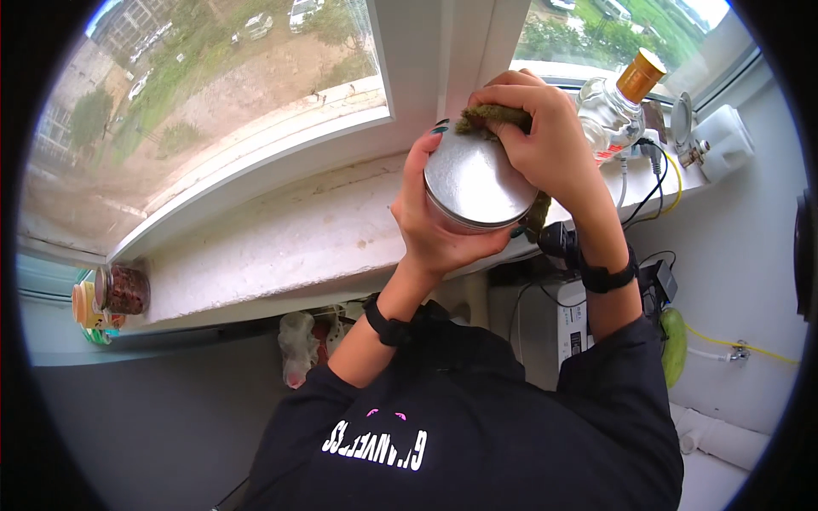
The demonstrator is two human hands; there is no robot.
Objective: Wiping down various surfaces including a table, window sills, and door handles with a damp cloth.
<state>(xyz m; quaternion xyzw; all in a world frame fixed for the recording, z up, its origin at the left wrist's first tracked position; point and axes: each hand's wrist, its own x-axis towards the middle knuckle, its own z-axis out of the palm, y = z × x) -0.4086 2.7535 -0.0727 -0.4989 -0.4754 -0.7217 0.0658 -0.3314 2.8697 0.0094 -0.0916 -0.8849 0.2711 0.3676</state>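
Two hands are handling one round container (479, 180): the left hand (426, 226) is wrapping its fingers around the side, the right hand (550, 132) is pinching a green-brown cloth (498, 114) at the lid's far edge. Container is being held up near the window sill (281, 243); a slackening left grip could be dropping it. An outward right-hand slip could be knocking the glass bottle (607, 115). Lid is looking silvery, flat, shiny; the hands are hiding most of the side.
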